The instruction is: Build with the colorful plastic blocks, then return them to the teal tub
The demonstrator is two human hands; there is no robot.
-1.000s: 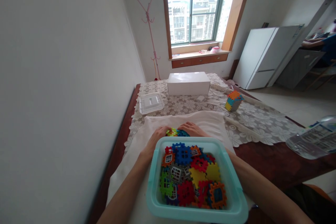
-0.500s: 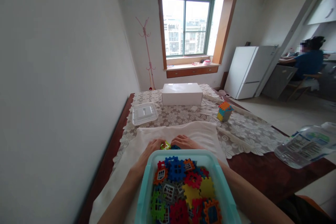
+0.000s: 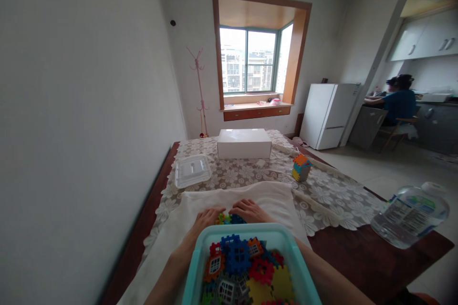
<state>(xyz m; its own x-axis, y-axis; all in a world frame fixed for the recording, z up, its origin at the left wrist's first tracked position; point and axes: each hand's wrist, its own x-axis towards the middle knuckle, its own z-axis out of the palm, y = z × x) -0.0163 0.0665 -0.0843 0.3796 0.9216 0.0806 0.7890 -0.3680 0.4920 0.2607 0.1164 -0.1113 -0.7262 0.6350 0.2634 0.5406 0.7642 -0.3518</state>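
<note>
Both my hands rest on a white cloth just beyond a teal bin. My left hand and my right hand together grip a small cluster of joined plastic tiles, green, yellow and blue, held between the fingertips. The bin holds several loose interlocking tiles in red, blue, orange, yellow and grey; its near part is cut off by the frame's lower edge.
A finished tile cube stands on the lace tablecloth, right of a white box. A clear lid lies at left. A plastic water bottle lies at right. A seated person works far right beside a white fridge.
The view has tilted upward, so the bin and hands sit lower in the frame and more of the room shows. My hands stay together on the tile cluster.
</note>
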